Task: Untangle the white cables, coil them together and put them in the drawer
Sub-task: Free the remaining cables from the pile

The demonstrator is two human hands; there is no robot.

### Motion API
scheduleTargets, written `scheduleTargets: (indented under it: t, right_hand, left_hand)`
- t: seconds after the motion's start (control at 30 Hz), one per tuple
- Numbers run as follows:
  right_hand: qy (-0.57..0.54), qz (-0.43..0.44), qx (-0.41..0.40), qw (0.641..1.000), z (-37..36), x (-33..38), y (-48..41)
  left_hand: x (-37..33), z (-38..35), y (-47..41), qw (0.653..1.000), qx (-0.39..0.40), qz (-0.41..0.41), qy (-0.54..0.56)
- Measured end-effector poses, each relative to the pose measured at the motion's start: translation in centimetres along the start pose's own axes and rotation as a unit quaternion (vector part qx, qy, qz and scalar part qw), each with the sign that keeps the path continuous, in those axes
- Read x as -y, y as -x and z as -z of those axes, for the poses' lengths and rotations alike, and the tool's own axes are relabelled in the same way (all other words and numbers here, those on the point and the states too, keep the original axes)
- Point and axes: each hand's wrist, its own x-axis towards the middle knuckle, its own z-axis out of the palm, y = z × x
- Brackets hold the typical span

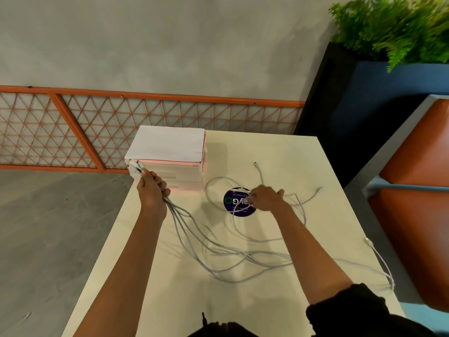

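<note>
Head view: thin white cables (218, 254), light and limp; left hand (151, 190) gripping plug ends (134, 167); right hand (264, 198) pinching one strand at desk (303, 166) centre; best held near plugs.

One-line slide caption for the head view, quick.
Left hand grips the white cables by their plug ends beside the drawer unit; right hand pinches another stretch of them.

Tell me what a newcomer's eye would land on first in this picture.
The white cables sprawl in loose loops across the cream table, from its middle to its right edge. The left hand holds a bundle of their plug ends in its grip, raised beside the white and pink drawer box at the far left corner. The right hand pinches one strand over a round dark sticker.
</note>
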Motion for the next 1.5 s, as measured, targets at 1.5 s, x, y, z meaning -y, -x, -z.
scheduleTargets:
  t: [1.5]
  right_hand:
    - [-0.391,0.005,-0.188,0.901,7.0,-0.9,3.8]
  left_hand:
    - [-0.1,-1.2,2.4,0.993,0.101,0.043,-0.041]
